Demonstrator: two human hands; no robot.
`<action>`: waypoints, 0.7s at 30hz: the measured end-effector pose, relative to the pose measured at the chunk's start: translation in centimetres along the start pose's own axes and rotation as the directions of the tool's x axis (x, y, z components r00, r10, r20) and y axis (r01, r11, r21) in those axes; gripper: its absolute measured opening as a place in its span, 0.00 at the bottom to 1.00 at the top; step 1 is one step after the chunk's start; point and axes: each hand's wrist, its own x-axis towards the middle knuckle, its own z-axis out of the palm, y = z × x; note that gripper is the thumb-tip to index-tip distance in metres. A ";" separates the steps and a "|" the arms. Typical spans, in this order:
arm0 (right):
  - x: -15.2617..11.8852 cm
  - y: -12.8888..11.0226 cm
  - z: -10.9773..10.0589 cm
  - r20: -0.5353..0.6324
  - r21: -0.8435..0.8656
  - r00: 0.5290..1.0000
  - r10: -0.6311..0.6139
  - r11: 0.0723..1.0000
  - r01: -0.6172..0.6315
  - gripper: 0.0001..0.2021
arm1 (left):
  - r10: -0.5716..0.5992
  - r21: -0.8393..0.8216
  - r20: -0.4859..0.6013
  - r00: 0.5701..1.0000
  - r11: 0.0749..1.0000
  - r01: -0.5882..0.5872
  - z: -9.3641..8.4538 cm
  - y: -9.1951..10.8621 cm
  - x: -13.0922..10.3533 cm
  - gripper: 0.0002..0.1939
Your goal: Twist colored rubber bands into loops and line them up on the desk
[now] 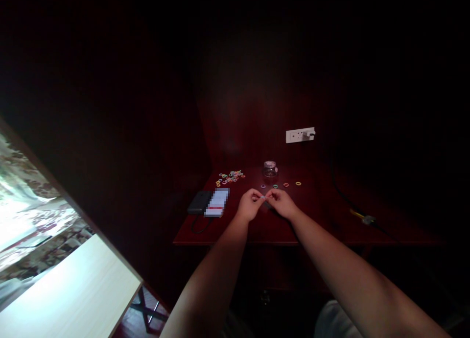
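Both hands pinch a pale band running left to right.

Bands and a jar top the table.

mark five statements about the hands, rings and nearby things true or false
1. The left hand and right hand pinch a small pale thing between them. True.
2. Loose coloured rings lie left of the clear jar. True.
3. The pixelated screen is right of the jar. False: it is to the left.
4. The purple ring is the rightmost of the four spaced rings. False: the yellow ring is.
5. A white plug sits in the wall socket. True.
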 end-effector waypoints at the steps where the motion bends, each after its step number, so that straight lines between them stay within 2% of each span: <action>1: 0.0 0.0 0.0 -0.003 0.001 1.000 0.003 1.000 -0.003 0.08 | 0.005 -0.001 0.001 1.000 1.000 -0.005 0.0 0.0 0.0 0.08; 9: -0.1 -0.1 -0.1 -0.005 0.022 1.000 0.019 1.000 -0.019 0.09 | 0.052 0.005 0.005 0.999 0.999 -0.052 -0.1 -0.1 0.1 0.07; 21: -0.1 -0.3 0.0 0.032 0.089 0.999 0.009 0.996 -0.011 0.06 | 0.037 -0.015 0.026 0.999 0.999 -0.036 -0.4 0.3 0.2 0.03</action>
